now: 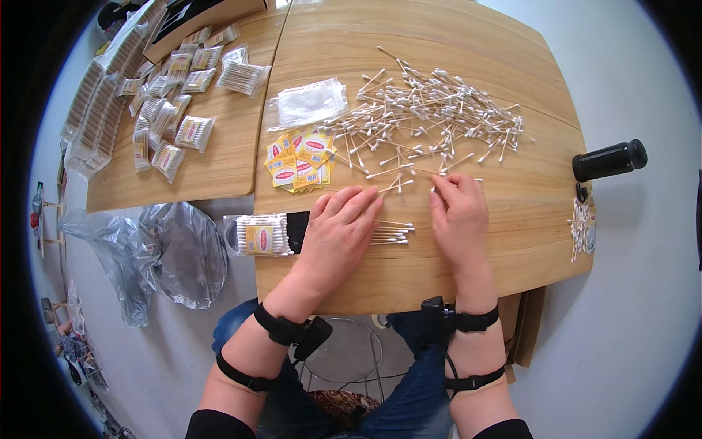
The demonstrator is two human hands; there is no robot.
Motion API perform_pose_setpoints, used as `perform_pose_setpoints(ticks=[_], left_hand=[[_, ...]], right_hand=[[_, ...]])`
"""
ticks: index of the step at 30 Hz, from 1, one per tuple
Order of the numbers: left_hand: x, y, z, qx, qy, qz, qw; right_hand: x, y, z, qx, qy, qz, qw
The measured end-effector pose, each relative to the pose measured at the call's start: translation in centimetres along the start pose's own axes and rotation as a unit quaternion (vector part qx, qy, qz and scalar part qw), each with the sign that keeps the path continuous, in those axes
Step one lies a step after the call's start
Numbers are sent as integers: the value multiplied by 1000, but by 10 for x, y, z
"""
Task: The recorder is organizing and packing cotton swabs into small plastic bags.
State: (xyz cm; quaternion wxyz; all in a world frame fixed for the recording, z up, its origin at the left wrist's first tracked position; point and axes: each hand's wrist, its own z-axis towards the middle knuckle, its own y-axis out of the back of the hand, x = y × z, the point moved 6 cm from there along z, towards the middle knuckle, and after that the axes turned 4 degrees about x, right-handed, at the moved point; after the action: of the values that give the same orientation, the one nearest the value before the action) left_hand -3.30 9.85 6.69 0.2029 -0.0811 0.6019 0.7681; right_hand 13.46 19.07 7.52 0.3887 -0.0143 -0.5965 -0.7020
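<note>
My left hand (pixel 340 228) lies flat, palm down, over a small row of cotton swabs (pixel 391 233), whose white tips stick out to its right. Left of that hand, a clear packet filled with cotton swabs and a yellow-and-white label card (pixel 259 239) rests at the table edge. A flat black piece (pixel 297 230) shows between packet and hand. With thumb and fingers closed, my right hand (pixel 461 216) pinches a cotton swab (pixel 477 179) near the front of a big loose pile of cotton swabs (pixel 439 110). The fingertips partly hide the pinched swab.
Yellow label cards (pixel 298 161) and clear empty bags (pixel 307 104) lie left of the pile. Filled packets (pixel 194 132) cover the left table, beside stacked packets (pixel 102 102). A black bottle (pixel 610 160) stands out at the right edge. Plastic bags (pixel 183 252) hang below left.
</note>
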Motion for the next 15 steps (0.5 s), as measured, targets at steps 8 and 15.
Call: perform_pose_setpoints(ticks=[8,15], left_hand=[[5,8,-4,19,-42,-59,997],[6,10,-3,20,-49,-66,996]], right_hand=[[29,-3,4,29,61,62,996],[32,-10,2,56,52,52,996]])
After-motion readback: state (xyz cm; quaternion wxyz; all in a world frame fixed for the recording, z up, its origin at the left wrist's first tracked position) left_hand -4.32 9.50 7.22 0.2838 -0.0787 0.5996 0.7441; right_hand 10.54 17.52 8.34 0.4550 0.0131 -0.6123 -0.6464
